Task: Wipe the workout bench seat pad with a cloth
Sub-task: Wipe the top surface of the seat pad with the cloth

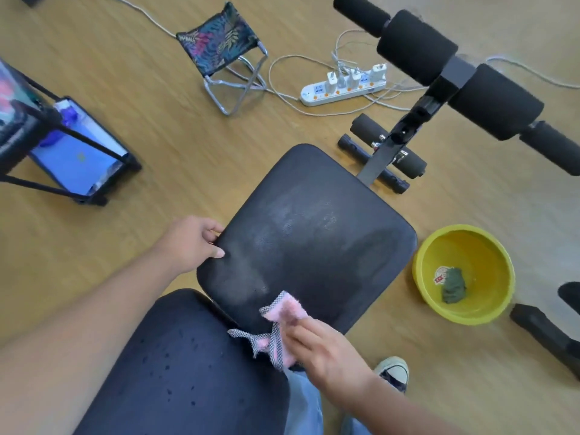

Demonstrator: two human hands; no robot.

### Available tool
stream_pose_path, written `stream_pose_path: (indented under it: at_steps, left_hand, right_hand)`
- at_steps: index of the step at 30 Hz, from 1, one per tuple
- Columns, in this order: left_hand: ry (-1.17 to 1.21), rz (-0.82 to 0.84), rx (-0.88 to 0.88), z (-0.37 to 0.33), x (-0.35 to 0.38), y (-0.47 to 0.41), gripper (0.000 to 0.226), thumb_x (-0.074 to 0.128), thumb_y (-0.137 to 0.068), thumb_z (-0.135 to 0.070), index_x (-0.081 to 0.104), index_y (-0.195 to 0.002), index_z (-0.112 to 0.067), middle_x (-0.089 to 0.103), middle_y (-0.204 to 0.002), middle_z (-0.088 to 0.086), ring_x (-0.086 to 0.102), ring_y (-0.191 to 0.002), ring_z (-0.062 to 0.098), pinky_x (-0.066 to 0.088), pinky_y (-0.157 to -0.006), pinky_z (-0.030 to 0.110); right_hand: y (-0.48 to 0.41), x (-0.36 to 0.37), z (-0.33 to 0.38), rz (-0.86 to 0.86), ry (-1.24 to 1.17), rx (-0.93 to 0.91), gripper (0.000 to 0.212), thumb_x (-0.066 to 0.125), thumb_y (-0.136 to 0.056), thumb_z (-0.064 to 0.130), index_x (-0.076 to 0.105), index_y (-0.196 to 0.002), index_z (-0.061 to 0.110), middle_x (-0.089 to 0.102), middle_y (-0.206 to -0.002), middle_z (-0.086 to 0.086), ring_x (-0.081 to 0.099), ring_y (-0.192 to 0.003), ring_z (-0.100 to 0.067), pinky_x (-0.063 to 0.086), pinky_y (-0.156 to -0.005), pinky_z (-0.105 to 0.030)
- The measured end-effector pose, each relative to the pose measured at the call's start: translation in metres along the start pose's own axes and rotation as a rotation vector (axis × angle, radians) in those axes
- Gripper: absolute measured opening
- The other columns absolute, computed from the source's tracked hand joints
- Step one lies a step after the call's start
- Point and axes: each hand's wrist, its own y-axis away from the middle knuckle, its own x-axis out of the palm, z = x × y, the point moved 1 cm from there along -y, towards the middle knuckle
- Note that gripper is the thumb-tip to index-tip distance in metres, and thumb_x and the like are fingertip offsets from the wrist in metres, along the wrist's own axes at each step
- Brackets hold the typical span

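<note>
The black seat pad [314, 233] of the workout bench fills the middle of the view, with a dull wet sheen across its surface. My left hand [194, 243] grips the pad's left edge, thumb on top. My right hand [323, 350] holds a pink cloth [287, 309] with a checked grey trim, pressed onto the pad's near edge. Part of the cloth hangs over the gap toward the back pad [188, 365], which carries several water drops.
A yellow basin [430, 277] with a green rag [453, 285] stands on the wooden floor right of the pad. Black foam rollers [417, 47] rise at the far right. A power strip [342, 86] with cables, a small folding stool [219, 48] and a tablet [78, 152] lie beyond.
</note>
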Motion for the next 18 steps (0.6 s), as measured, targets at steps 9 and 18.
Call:
stream_pose_path:
  at_steps: [9, 18]
  left_hand:
    - [0.219, 0.137, -0.115, 0.032, -0.047, 0.003, 0.037, 0.055, -0.09, -0.002, 0.067, -0.122, -0.017, 0.072, -0.111, 0.01, 0.066, -0.108, 0.026, 0.053, -0.09, 0.034]
    - [0.053, -0.026, -0.069, 0.056, -0.068, 0.002, 0.031, 0.053, -0.081, -0.004, 0.071, -0.101, -0.019, 0.074, -0.106, 0.006, 0.068, -0.1, 0.025, 0.056, -0.089, 0.037]
  right_hand:
    - [-0.178, -0.02, 0.031, 0.495, 0.662, -0.532, 0.031, 0.048, -0.076, 0.001, 0.072, -0.081, 0.022, 0.068, -0.088, 0.004, 0.048, -0.118, -0.033, 0.026, -0.118, -0.046]
    - [-0.268, -0.05, -0.022, 0.681, 0.383, -0.157, 0.025, 0.056, -0.093, 0.005, 0.061, -0.115, 0.014, 0.062, -0.116, -0.003, 0.055, -0.115, -0.024, 0.049, -0.086, -0.032]
